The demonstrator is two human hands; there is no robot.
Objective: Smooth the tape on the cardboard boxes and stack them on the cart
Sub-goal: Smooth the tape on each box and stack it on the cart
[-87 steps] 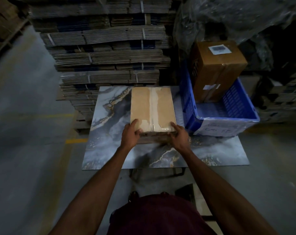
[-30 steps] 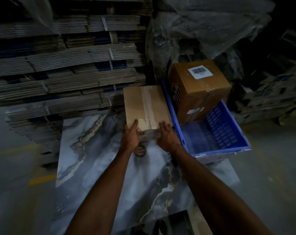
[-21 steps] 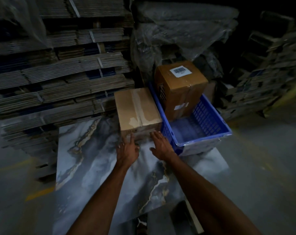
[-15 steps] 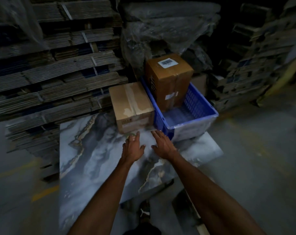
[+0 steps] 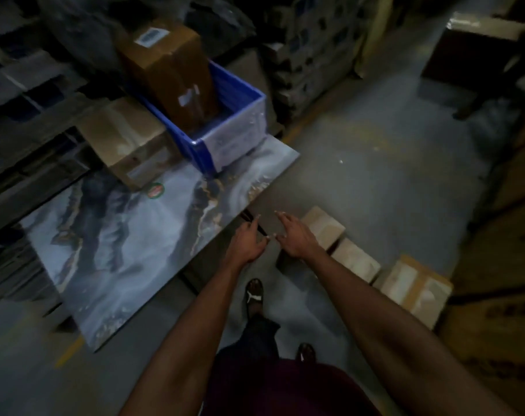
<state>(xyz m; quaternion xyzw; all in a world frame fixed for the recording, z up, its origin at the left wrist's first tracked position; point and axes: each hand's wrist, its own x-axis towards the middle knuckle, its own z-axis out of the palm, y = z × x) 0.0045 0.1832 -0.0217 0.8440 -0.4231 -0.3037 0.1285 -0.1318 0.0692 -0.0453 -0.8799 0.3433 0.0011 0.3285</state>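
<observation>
Dim warehouse concrete filled the lower frame, smooth and grey, with sandalled feet at bottom centre. Just above them both hands hung over the floor holding nothing: the left hand (image 5: 247, 242) with relaxed fingers, the right hand (image 5: 295, 238) with fingers spread, thumbs nearly touching. Right of centre, a row of three pale boxes (image 5: 356, 262) lay on the floor, matte cardboard with a glossy tape strip down the nearest lid; the right hand hovered over the farthest one, not yet touching it.

My judgement: one box was done with and the step in hand was fetching the next from that row. That calls for stooping, taking a box by opposite sides, and bringing it up to the surface for pressing the tape flat.

Left of centre stretched the surface (image 5: 129, 250), a slick marbled slab in grey and gold (possibly the cart's top, though I could not tell). Toward upper left a taped box (image 5: 126, 142) sat on it, square-edged, touching a blue crate (image 5: 240, 127) of ribbed plastic. A taller brown carton (image 5: 171, 70) stood in the crate, labelled on top. Behind rose strapped bundles of flattened cardboard (image 5: 30, 94).
</observation>
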